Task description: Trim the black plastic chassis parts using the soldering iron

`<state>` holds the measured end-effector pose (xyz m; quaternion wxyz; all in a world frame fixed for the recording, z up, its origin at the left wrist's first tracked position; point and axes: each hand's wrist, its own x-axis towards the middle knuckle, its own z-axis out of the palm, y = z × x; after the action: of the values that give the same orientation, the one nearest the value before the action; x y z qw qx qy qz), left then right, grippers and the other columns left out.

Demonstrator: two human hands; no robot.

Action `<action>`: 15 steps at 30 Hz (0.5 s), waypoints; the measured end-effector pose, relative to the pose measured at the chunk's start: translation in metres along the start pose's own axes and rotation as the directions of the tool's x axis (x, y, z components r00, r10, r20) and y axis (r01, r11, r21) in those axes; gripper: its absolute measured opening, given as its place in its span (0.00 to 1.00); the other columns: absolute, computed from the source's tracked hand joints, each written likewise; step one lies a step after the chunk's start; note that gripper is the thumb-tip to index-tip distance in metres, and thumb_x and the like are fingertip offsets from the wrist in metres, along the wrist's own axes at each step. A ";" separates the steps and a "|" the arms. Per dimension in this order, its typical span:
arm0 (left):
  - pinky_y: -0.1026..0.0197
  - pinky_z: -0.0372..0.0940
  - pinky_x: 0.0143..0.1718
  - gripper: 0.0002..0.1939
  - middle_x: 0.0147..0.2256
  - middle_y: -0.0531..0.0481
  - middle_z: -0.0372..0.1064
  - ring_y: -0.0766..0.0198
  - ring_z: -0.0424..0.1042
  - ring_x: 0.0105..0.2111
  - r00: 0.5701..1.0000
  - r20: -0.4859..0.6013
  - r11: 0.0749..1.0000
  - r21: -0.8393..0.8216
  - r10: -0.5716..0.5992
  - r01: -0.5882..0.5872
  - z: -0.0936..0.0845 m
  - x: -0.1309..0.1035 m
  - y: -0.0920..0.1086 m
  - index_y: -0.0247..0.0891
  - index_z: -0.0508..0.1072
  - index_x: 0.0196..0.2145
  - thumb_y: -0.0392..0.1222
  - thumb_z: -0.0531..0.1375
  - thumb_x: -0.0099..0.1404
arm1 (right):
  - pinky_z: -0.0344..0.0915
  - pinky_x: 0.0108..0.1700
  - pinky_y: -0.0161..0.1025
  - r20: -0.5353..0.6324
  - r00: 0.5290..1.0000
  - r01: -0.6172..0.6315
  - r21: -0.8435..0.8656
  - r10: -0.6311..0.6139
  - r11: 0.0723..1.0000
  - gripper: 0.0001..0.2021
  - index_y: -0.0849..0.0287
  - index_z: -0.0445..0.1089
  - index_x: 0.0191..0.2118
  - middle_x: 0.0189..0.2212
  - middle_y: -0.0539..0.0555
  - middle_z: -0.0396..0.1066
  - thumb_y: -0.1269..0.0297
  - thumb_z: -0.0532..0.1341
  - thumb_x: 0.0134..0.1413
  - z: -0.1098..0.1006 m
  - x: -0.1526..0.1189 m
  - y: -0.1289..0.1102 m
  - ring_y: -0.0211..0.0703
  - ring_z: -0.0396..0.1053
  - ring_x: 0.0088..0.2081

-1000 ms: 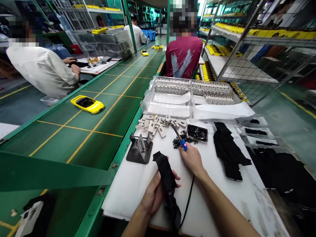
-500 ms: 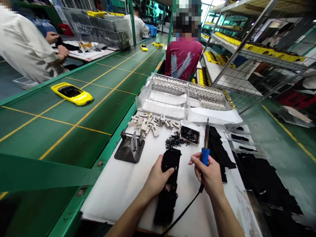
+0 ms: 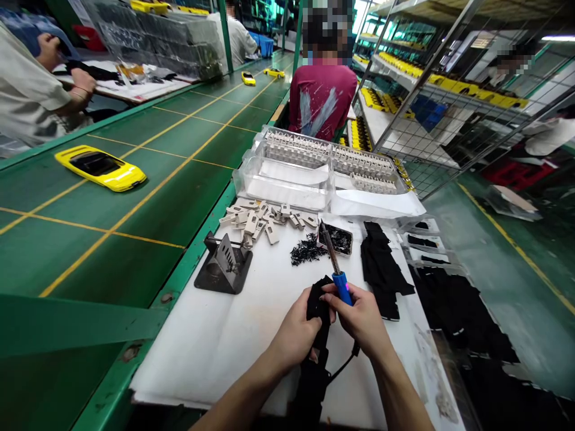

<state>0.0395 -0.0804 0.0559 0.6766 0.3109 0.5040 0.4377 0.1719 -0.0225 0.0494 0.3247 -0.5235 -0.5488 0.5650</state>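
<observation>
My left hand (image 3: 294, 329) is closed on a long black fabric-like strip (image 3: 309, 389), thumb on top near its upper part. In my right hand (image 3: 359, 314) is a blue-handled soldering iron (image 3: 342, 287), its metal tip pointing up and away, in front of a small box of black bits (image 3: 339, 239). The fingertips of that hand touch the strip's upper end beside my left fingers. More small black pieces (image 3: 308, 250) lie heaped left of the box. A metal soldering iron stand (image 3: 223, 266) rests at the left of the white work surface (image 3: 188, 341).
Beige plastic parts (image 3: 254, 220) lie behind the stand. Clear trays (image 3: 287, 194) hold rows of pale parts at the back. Black strips (image 3: 381, 269) lie at right. A yellow toy car (image 3: 99, 169) sits on the green conveyor (image 3: 171, 197). Co-workers sit ahead and at left.
My right hand has moved left to the strip, and the iron now tilts left instead of upright. The strip's upper end is drawn up between both hands. The view has shifted slightly right.
</observation>
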 end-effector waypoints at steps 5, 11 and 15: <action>0.70 0.59 0.11 0.30 0.34 0.51 0.67 0.67 0.63 0.21 1.000 0.007 1.000 0.025 0.006 -0.006 0.000 -0.005 -0.001 0.45 0.63 0.58 0.33 0.54 0.57 | 0.61 0.21 0.39 -0.040 0.999 0.006 0.071 -0.003 0.997 0.24 0.60 0.73 0.33 0.23 0.53 0.74 0.42 0.67 0.41 0.000 -0.001 0.000 0.37 0.61 0.15; 0.69 0.59 0.11 0.31 0.30 0.52 0.63 0.67 0.63 0.20 1.000 -0.027 0.991 0.130 0.014 -0.011 0.002 -0.010 0.002 0.44 0.62 0.60 0.32 0.53 0.58 | 0.57 0.20 0.35 -0.123 0.986 0.096 -0.141 -0.114 0.985 0.17 0.58 0.72 0.31 0.17 0.47 0.65 0.47 0.65 0.48 0.001 -0.008 -0.003 0.36 0.58 0.17; 0.69 0.60 0.12 0.31 0.27 0.54 0.62 0.70 0.59 0.16 0.999 0.007 0.992 0.118 0.047 -0.048 0.005 -0.013 0.003 0.44 0.61 0.61 0.33 0.52 0.60 | 0.57 0.21 0.34 -0.201 0.959 0.141 -0.269 -0.199 0.953 0.15 0.58 0.71 0.29 0.17 0.46 0.63 0.49 0.64 0.51 -0.001 -0.015 -0.004 0.36 0.58 0.19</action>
<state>0.0425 -0.0913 0.0654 0.6476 0.3632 0.5199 0.4224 0.1753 -0.0354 0.0566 0.3636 -0.5718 -0.6188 0.3974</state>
